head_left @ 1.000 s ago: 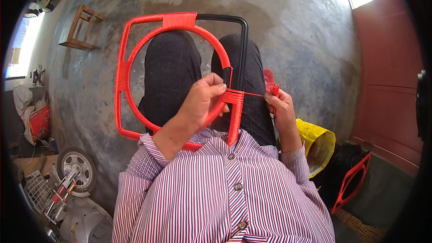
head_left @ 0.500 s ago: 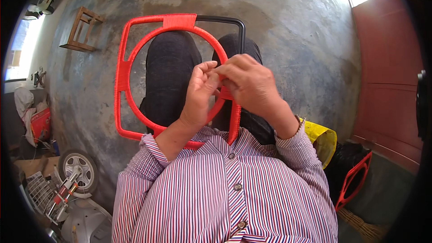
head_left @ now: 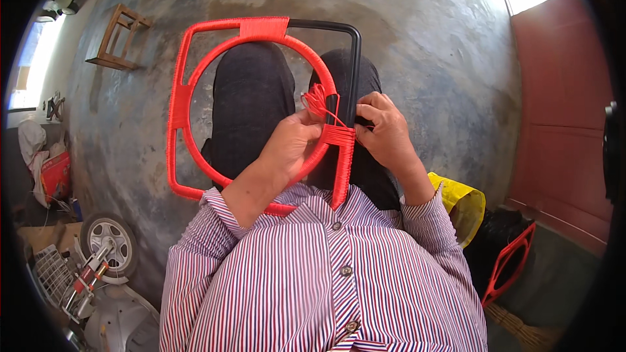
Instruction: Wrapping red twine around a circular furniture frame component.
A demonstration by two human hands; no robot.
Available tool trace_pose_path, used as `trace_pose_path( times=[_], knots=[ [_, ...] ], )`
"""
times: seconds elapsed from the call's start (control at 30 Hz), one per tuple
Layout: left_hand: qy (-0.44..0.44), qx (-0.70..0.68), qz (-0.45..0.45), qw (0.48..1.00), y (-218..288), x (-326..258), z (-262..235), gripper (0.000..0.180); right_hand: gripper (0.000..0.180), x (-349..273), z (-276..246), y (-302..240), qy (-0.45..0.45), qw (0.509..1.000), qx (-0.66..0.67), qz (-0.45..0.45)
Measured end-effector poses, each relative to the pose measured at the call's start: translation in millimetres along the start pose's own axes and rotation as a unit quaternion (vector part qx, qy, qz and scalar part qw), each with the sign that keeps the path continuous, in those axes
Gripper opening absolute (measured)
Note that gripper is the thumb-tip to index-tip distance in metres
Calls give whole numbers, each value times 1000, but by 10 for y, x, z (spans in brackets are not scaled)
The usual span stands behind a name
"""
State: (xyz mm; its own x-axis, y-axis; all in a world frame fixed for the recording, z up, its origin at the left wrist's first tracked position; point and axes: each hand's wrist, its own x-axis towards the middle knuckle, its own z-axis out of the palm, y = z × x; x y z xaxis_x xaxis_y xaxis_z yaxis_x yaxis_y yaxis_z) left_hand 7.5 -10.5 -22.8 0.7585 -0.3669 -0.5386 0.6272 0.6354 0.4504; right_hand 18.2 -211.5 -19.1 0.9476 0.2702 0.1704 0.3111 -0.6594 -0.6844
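Presently, your right hand [head_left: 385,127] is at the right outer bar [head_left: 357,58] of the frame [head_left: 180,107], fingers bent and thumb turned in; the tips are hidden, so whether they are pinched on anything cannot be told. Your left hand [head_left: 293,146] is at the right side of the ring, just nearer than the loose red cord bundle [head_left: 315,101]; its fingers pass out of sight, so its grip cannot be confirmed. A strand [head_left: 336,118] runs from the bundle toward the wrapped band [head_left: 338,135] bridging ring and bar. The frame lies across your thighs [head_left: 251,111], bare black at far right. In my judgement, you are winding that band; the next move calls for drawing the cord round both bars and snugging the turn against the last.
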Motion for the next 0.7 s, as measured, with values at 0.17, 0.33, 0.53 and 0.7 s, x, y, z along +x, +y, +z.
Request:
trace_pose_path(
  times=[0.17,0.33,0.53,0.7],
  knots=[
    [7,5,-23,1000,45,-20,57,34,22,34,-16,62,-6,998,62,2],
    [-15,-7,-8,1000,78,-65,161,25,15,-9,-15,103,77,910,364,185],
    [-37,11,-31,999,99,-44,30,17,28,-126,-179,-113,-36,971,232,52],
    [-13,10,-15,1000,55,-27,69,13,32,-165,-69,-387,32,997,44,-54]
  ],
)
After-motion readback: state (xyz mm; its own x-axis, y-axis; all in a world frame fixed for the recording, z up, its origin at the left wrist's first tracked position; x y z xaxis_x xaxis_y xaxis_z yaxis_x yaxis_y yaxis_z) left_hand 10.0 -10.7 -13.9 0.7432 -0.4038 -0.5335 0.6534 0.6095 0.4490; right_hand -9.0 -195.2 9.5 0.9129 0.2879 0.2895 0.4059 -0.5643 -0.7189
